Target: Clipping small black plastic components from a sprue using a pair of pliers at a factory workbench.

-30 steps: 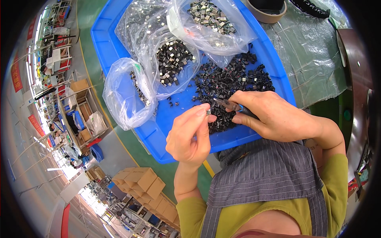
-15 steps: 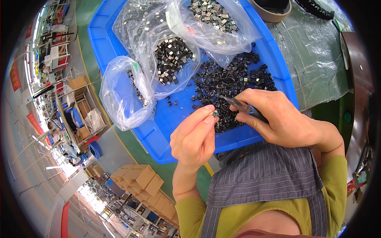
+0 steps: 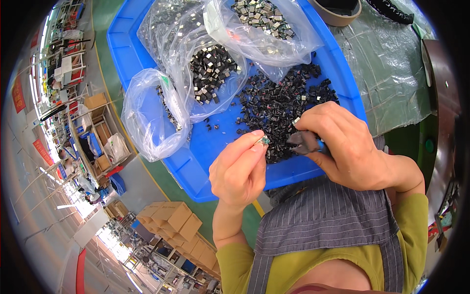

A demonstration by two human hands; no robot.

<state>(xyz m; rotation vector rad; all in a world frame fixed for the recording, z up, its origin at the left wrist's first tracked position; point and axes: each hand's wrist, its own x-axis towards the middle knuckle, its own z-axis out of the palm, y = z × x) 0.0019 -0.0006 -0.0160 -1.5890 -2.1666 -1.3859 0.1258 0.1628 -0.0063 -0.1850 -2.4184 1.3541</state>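
Note:
My left hand (image 3: 237, 169) pinches a tiny electronic part (image 3: 264, 140) with green board and a shiny metal face between thumb and fingertips. To its right, my right hand (image 3: 345, 147) is closed round small hand pliers (image 3: 304, 142) with a dark head and a bit of blue on the grip. Motion smears the jaws, which are apart from the part. A small shiny-faced piece (image 3: 295, 122) shows by the right index finger; whether it is touched, I cannot tell. Beneath both hands lies a heap of black plastic bits (image 3: 274, 98).
A large blue tray (image 3: 350, 78) holds the heap. Clear plastic bags with metal-faced cubes (image 3: 210, 73), silvery parts (image 3: 264, 19) and more pieces (image 3: 169, 110) lie inside it. Beyond its right side are a tape roll (image 3: 338, 17) and a plastic-covered green surface (image 3: 387, 73). Cartons (image 3: 171, 215) stand lower left.
My right hand has turned and shifted slightly right with the pliers, whose jaws have moved down and away from the left fingertips. My left hand stays nearly still, holding the part.

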